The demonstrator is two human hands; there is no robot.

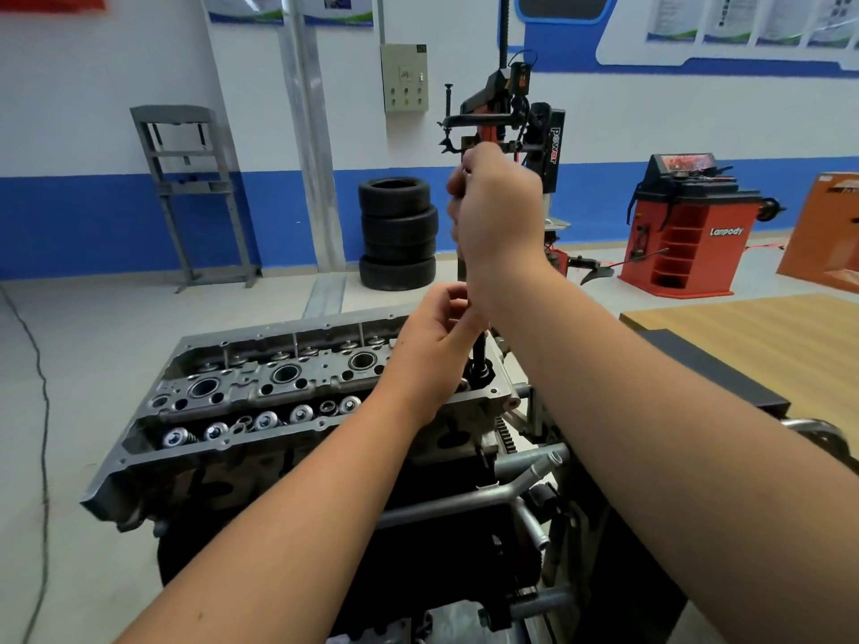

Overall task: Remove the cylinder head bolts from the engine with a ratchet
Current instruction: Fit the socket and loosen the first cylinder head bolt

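The grey cylinder head (260, 388) sits on top of the engine on a stand, its valve springs and plug wells exposed. At its right end a long dark tool shaft (479, 353) stands upright, its lower end over a bolt hole. My right hand (497, 216) is raised above the head and shut around the tool's upper end, most of which it hides. My left hand (432, 337) pinches the shaft lower down, just above the head. Whether a bolt hangs on the tool's tip is hidden by my fingers.
A wooden bench (762, 332) lies to the right, with a dark plate on its near edge. Behind stand stacked tyres (397, 232), a tyre changer (511, 127), a red wheel balancer (683, 225) and a grey press frame (195, 192). A cable (42, 411) trails over the floor at left.
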